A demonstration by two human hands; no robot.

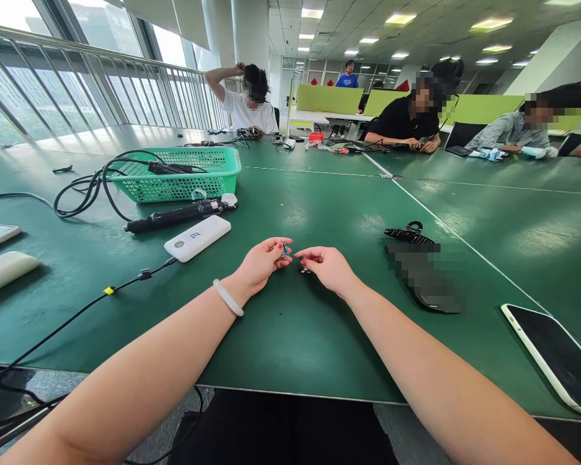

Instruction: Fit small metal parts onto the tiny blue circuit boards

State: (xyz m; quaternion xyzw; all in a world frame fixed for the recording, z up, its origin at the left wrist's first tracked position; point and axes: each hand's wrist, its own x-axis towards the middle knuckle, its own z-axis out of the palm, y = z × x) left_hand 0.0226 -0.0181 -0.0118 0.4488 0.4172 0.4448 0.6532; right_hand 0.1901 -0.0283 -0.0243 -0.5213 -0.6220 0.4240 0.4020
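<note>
My left hand (260,265), with a white bangle at the wrist, pinches a small blue-and-dark part (285,250) between thumb and fingers above the green table. Its exact kind is too small to tell. Just to the right, my right hand (333,268) has thumb and fingertips pressed together, close to the part but apart from the left hand. Tiny shiny pieces (305,270) show just below the right fingertips; whether they are held or lie on the table, I cannot tell.
On the left are a green basket (174,187) with cables, a black electric screwdriver (174,216) and a white power bank (197,239) on a cable. A black hair clip (411,234) and a phone (556,355) lie on the right. Several people sit across the table.
</note>
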